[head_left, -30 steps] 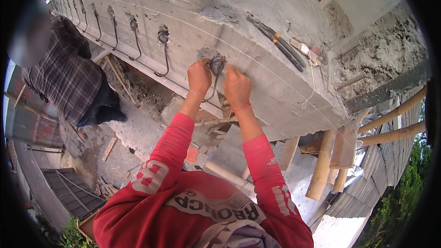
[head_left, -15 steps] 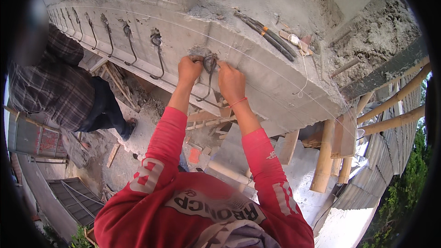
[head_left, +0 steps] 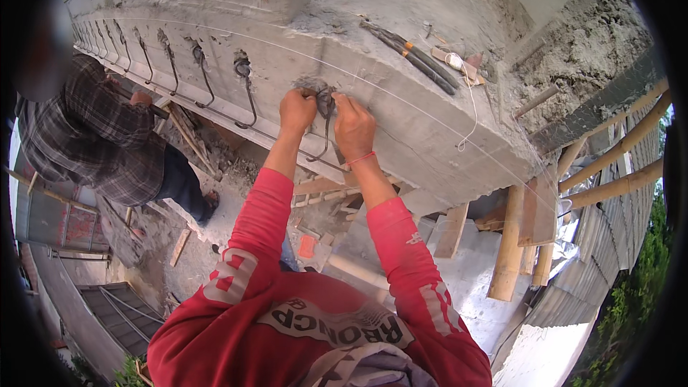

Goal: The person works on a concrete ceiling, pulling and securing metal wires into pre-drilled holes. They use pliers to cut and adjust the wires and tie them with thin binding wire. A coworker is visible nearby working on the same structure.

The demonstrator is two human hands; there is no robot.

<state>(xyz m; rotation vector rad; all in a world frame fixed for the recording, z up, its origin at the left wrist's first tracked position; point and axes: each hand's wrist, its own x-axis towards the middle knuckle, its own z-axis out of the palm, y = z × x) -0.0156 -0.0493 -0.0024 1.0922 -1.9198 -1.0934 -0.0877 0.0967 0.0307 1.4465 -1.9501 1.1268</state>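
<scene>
A dark steel reinforcing bar (head_left: 327,129) comes out of a chipped hole in the concrete beam face and hangs down in a bend, its upper end looped. Against the loop's left side, my left hand (head_left: 296,110) is closed, fingertips pinched at the steel by the hole. From the right, my right hand (head_left: 354,127) grips the loop's edge between thumb and fingers. The fingers partly hide the loop. Left of my hands, a similar bent bar (head_left: 250,97) hangs from its own hole, with several more beyond it.
Long-handled cutters (head_left: 410,56) lie on the beam top beside a string spool (head_left: 454,61). A taut white string (head_left: 401,91) crosses the beam face. At left stands a person in a plaid shirt (head_left: 104,125). Bamboo poles (head_left: 507,244) and planks are below right.
My right hand has shifted slightly left and turned at the loop; my left hand stays by the hole. The person at left has moved right, and a hand now shows by the beam.
</scene>
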